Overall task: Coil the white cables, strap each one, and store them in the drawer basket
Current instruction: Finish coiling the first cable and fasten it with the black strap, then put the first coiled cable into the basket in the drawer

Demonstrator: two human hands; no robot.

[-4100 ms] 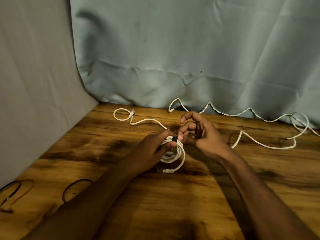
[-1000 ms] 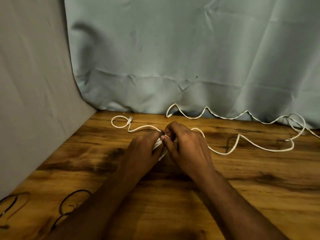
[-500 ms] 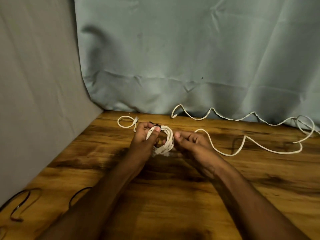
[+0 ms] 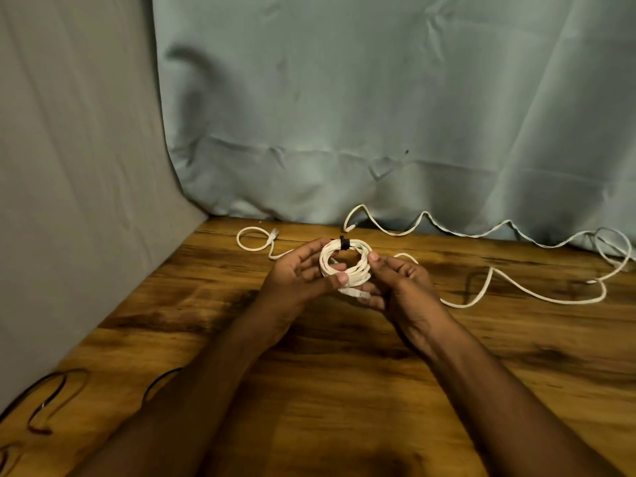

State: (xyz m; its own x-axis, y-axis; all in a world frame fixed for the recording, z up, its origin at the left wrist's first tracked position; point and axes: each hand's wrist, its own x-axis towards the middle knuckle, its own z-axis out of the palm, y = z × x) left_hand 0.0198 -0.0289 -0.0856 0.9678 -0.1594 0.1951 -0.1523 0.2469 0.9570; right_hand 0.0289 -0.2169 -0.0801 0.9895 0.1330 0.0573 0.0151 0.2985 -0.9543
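Head view, looking down at a wooden tabletop [image 4: 344, 390] set into a corner, with a grey cloth [image 4: 69, 166] on the left and a pale blue curtain [image 4: 378, 115] behind.

Both hands meet above the middle of the tabletop and hold a white coil [image 4: 346, 261] of cable between them. The left hand [image 4: 299, 277] grips the coil's left side, thumb across the front and fingers curled behind it. The right hand [image 4: 402, 284] holds the right side, thumb tip on the rim and fingers cupped beneath. A black strap [image 4: 344, 243] wraps the top of the coil. A plug [image 4: 354, 292] sticks out below the coil, partly covered by the right fingers; any marking on it is too small to read.

Two loose white cables lie on the tabletop. The left cable [image 4: 251, 239] forms a small loop near the far left corner, and its run toward the hands disappears behind the left hand. The right cable [image 4: 516, 290] snakes along the curtain's foot and tangles at the right edge, where it is cut off.

Dark wire loops [image 4: 44, 404] lie at the near left edge, dim and partly hidden by the left forearm.

No writing or labels are readable anywhere.
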